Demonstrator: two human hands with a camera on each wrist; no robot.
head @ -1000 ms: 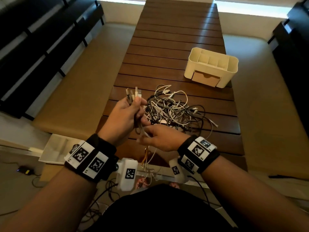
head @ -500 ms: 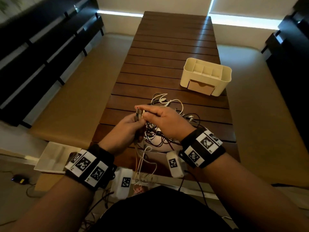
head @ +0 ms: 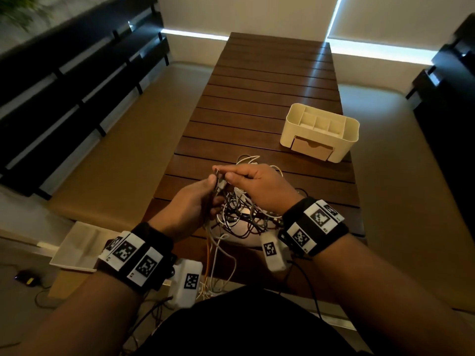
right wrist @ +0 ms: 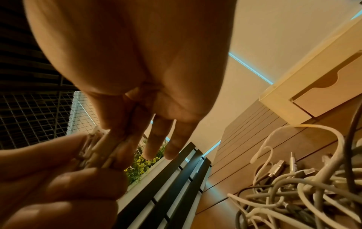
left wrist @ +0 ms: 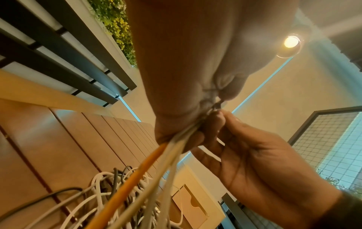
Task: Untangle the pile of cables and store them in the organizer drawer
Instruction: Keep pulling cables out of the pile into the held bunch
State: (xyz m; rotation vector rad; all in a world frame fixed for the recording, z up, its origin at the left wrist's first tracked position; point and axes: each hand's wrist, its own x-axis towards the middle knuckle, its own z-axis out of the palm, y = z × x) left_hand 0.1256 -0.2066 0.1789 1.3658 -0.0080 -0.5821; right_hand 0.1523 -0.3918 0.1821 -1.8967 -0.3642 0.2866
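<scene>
A tangled pile of white, grey and black cables point(head: 244, 214) lies on the near end of the slatted wooden table point(head: 270, 98). My left hand point(head: 195, 204) grips a bundle of cables point(left wrist: 156, 164), among them an orange one, just below their plugs. My right hand point(head: 257, 186) pinches the plug ends point(right wrist: 94, 148) at the top of that bundle with thumb and forefinger; its other fingers point(right wrist: 170, 139) stick out straight. The cream organizer point(head: 320, 131) stands at the far right with its drawer point(head: 312, 149) closed.
Held cables hang over the table's near edge toward the floor point(head: 218, 265). A white tray point(head: 77, 250) lies on the floor at the left. Tan cushioned benches point(head: 115, 150) flank the table, with dark slatted furniture point(head: 64, 86) beyond.
My right hand rose from beneath the left hand to the plug ends and now pinches them. The bundle and both hands sit lower, over the pile.
</scene>
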